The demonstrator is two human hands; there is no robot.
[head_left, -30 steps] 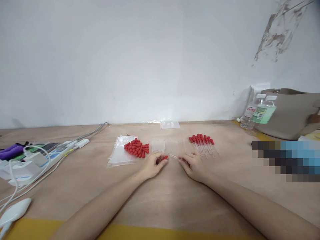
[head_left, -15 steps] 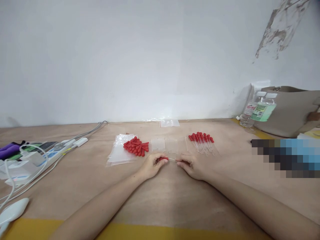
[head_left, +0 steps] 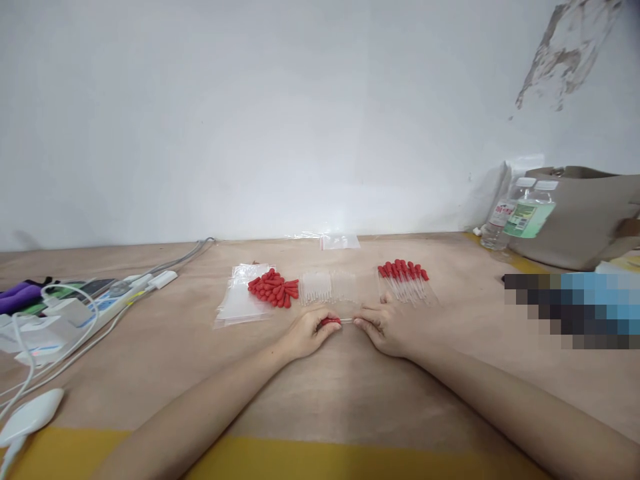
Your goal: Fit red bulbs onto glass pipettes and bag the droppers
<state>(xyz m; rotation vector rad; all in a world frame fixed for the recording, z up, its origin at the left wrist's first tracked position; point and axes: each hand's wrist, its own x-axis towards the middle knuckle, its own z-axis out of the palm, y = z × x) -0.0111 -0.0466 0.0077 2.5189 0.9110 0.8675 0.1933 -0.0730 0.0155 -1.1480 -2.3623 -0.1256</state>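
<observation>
My left hand (head_left: 313, 331) pinches a red rubber dropper bulb (head_left: 330, 321) between thumb and fingers. A thin clear glass tube (head_left: 347, 321) runs from the bulb across to my right hand (head_left: 383, 328), whose thumb and fingertips are closed on its other end. Beyond my left hand lies a pile of red dropper bulbs (head_left: 274, 289), partly on a stack of clear plastic bags (head_left: 240, 300). Rows of bare glass tubes (head_left: 317, 287) lie just past my hands. To the right, several droppers with red bulbs (head_left: 403, 270) lie side by side.
A power strip (head_left: 115, 303) with plugs and white cables is at the left. Flat plastic bags (head_left: 341, 241) lie by the wall. Two bottles (head_left: 530, 212) stand before a grey-brown bag (head_left: 590, 220) at the back right. A blurred-out patch covers the right edge.
My hands have drawn slightly closer together along the tube, and less of it shows between them. The bulb and tube now lie nearly level. The view has tilted slightly.
</observation>
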